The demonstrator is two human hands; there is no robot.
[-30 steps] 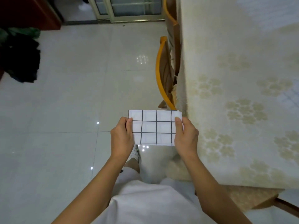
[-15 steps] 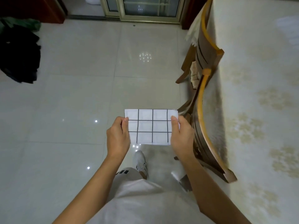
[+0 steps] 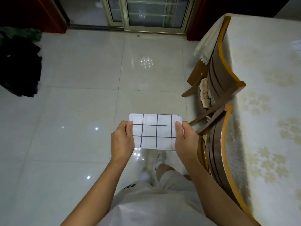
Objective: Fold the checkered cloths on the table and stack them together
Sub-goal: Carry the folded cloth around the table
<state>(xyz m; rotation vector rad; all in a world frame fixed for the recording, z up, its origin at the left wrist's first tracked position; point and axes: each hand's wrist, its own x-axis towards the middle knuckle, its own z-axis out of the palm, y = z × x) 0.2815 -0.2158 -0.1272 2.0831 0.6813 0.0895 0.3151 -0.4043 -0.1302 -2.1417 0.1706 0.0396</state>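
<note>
1. A folded checkered cloth (image 3: pixel 155 131), white with dark grid lines, is held flat in the air above the tiled floor (image 3: pixel 81 95), in front of the person's body and to the left of the table.
2. The left hand (image 3: pixel 122 141) pinches the cloth's left edge, thumb on top and fingers curled beneath.
3. The right hand (image 3: pixel 184 141) pinches the right edge in the same way, its thumb lying on the upper face near the far right corner.
4. The cloth is stretched level between the two hands; its near edge hangs over the person's white shoes (image 3: pixel 153 167).
5. At the right stands a table under a cream floral tablecloth (image 3: pixel 268 111), well apart from the cloth.
6. Two wooden chairs (image 3: pixel 218 75) are pushed against the table's left side, one far and one near.
7. A dark heap of clothing (image 3: pixel 19 67) lies on the floor at the far left.
8. A glass door (image 3: pixel 146 12) closes the far end.
</note>
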